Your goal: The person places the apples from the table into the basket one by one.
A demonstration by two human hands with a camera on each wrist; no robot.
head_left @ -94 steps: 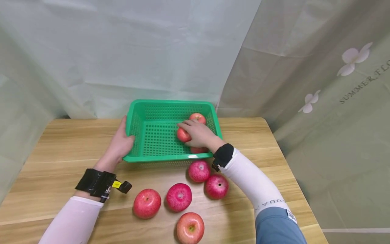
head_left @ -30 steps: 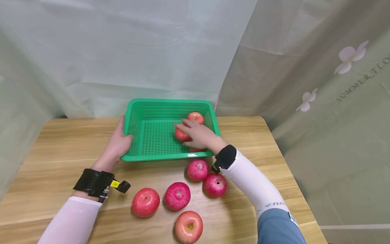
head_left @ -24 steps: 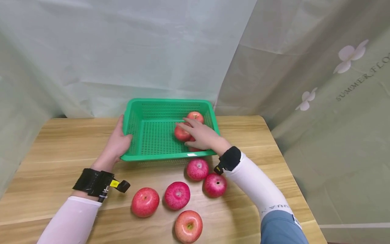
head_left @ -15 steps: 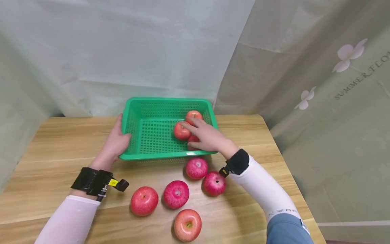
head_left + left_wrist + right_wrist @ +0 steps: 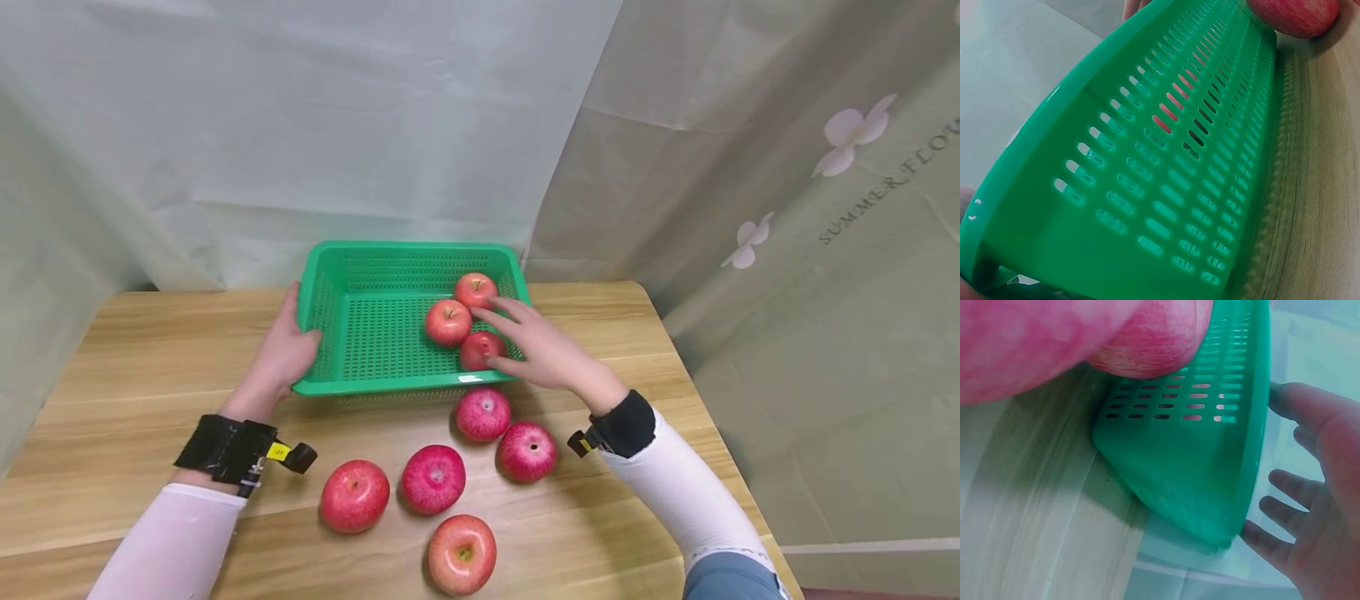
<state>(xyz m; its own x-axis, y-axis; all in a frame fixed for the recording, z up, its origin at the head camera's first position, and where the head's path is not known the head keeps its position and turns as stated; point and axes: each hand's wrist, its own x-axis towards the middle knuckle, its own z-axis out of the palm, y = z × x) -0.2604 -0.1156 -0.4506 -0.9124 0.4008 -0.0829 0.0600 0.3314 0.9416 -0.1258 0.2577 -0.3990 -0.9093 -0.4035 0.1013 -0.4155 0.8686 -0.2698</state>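
Observation:
My left hand (image 5: pixel 285 354) grips the left side of a green perforated plastic basket (image 5: pixel 405 384), thumb over the rim. Three red apples lie inside at its right end: one at the back (image 5: pixel 474 289), a middle apple (image 5: pixel 447 323) and a front apple (image 5: pixel 480 352). Over the basket's right rim hovers my right hand (image 5: pixel 551 354), fingers spread and holding nothing. In the right wrist view that hand (image 5: pixel 1335 500) has its fingertips right by the basket's rim. The left wrist view is filled mostly by the basket wall (image 5: pixel 1054 244), with red showing through its slots.
Several apples sit on the wooden table (image 5: pixel 150 358) in front of the basket. A dark pink apple (image 5: pixel 482 414) is close to its front wall, with another apple (image 5: pixel 527 452) beside it. A pale red apple (image 5: pixel 462 555) lies nearest. A curtain (image 5: pixel 337 125) hangs behind.
My right hand has let go of the middle apple and drawn back rightward to the rim, uncovering all three apples in the basket. The left hand keeps its grip.

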